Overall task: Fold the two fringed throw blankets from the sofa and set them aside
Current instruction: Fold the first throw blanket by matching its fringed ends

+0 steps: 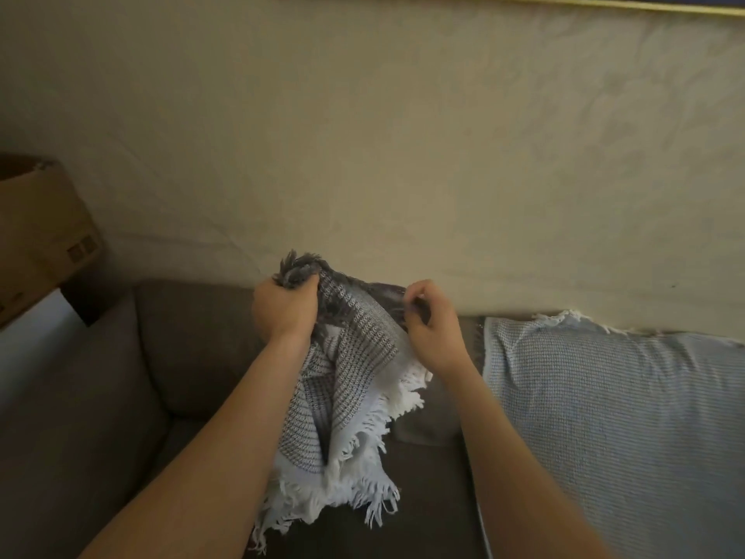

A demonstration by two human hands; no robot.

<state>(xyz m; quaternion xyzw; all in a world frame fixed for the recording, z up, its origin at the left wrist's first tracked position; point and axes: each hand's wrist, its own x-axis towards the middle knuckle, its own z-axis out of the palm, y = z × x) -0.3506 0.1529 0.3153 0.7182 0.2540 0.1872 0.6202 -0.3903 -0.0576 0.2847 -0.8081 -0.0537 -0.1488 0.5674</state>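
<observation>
While the grey throw [342,369] is held up in front of the sofa [193,349], the task is judged to be at its first fold, with no tidy edge formed yet.

Head view: the left hand [284,310] is fisted tight on a bunched dark corner, its fringe sticking up above the knuckles. The right hand [433,324] is pinched on the same upper edge a little to the right, thumb and fingers closed on the cloth. The hands are near each other but apart, with a short span of fabric stretched between them. The rest of the throw hangs down between the forearms, crumpled, with its lower end near or on the seat; contact cannot be told.

The weave is open and ribbed, grey to charcoal at the top and white lower down, with a long, loose white fringe. The second throw [604,417] lies unfolded to the right, spread over the sofa back and seat: pale blue, waffle-textured, with a frayed white fringe at its far edge. A cardboard box [40,236] is seen at far left.

Next move, as judged: the hands would need to slide apart along the edge to find both corners and shake the cloth flat before halving it.
</observation>
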